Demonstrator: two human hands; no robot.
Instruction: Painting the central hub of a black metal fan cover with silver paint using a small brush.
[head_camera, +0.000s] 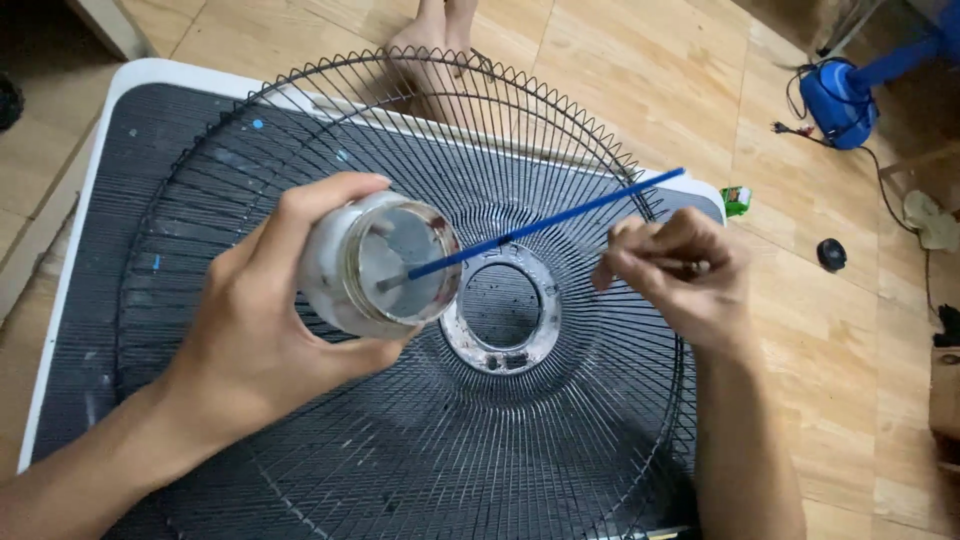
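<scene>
My left hand (255, 330) grips a small clear jar (375, 265) tilted toward me, with grey-white paint inside. A thin brush with a blue handle (545, 224) rests with its tip in the jar's mouth and sticks out up to the right. My right hand (675, 270) hovers just right of the jar with fingers pinched together near the handle; whether it grips the handle is unclear. Under both hands lies a round black wire fan guard (420, 440) with a metal ring (500, 305) at its centre.
The guard lies on a dark ribbed board with a white rim (95, 170) on a wooden floor. Bare feet of another person (435, 45) stand at the far edge. A blue fan base with cable (838, 100), a black cap (830, 254) and a small green packet (736, 200) lie to the right.
</scene>
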